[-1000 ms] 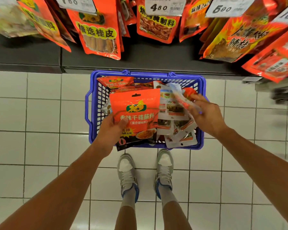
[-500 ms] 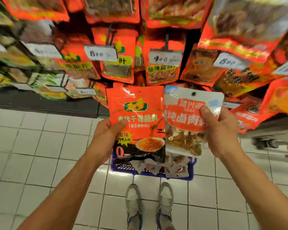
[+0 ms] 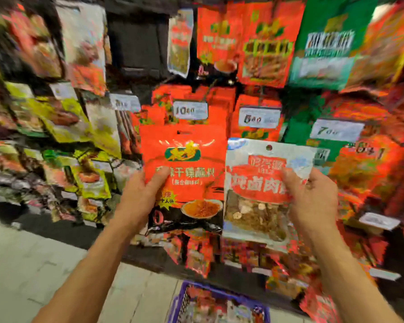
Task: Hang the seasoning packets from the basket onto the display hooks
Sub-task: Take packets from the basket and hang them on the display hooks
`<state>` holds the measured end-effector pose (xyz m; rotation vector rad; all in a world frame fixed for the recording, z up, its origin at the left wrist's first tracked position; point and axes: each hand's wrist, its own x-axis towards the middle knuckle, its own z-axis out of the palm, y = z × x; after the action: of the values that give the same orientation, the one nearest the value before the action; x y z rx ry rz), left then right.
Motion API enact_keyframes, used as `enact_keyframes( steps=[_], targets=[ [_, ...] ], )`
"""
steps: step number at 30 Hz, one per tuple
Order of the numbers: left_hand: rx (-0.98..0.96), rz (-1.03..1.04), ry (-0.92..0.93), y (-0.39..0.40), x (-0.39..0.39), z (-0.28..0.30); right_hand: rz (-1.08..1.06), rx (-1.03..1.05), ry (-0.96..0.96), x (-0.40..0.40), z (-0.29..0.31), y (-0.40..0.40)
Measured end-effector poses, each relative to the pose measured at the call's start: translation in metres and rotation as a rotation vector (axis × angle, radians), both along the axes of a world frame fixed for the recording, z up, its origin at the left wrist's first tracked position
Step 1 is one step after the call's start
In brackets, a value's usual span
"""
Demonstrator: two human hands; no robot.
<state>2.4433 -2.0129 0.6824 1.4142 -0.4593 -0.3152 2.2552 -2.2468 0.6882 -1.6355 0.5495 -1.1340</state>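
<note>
My left hand grips an orange-red seasoning packet by its left edge, thumb on its front. My right hand holds a silver-and-red packet with a clear window by its right edge. Both packets are upright, side by side, raised in front of the display wall, each with a hang hole at the top. The blue basket with more packets stands on the floor at the bottom edge. The hooks themselves are hidden behind hanging stock; the picture is blurred.
Hanging packets fill the display: orange ones behind the held packets, green ones at the upper right, yellow ones on the left. White price tags stick out from the rows. Tiled floor lies at the lower left.
Both hands lifted packets out of the basket and raised them before the display. The view tilted up from the floor to the racks; the basket dropped to the bottom edge.
</note>
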Motion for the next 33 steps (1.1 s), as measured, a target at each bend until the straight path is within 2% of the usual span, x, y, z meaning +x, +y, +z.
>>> enact_keyframes(
  steps=[5,12,16,22,30,33],
  targets=[
    [-0.108,0.062,-0.069,0.020,0.029,0.067,0.052,-0.098,-0.074,0.037,0.077,0.018],
    [-0.191,-0.012,-0.089,0.053,0.103,0.115,0.062,-0.149,-0.152,0.111,0.135,0.049],
    [-0.141,-0.054,-0.148,0.067,0.153,0.123,0.061,-0.077,-0.151,0.173,0.143,0.073],
    [-0.122,-0.089,-0.107,0.076,0.220,0.122,0.071,0.027,-0.161,0.251,0.154,0.100],
    [-0.184,-0.133,-0.163,0.086,0.261,0.149,0.048,-0.014,-0.182,0.313,0.185,0.121],
    [-0.181,-0.143,-0.172,0.087,0.266,0.151,-0.020,-0.029,-0.147,0.326,0.186,0.121]
  ],
)
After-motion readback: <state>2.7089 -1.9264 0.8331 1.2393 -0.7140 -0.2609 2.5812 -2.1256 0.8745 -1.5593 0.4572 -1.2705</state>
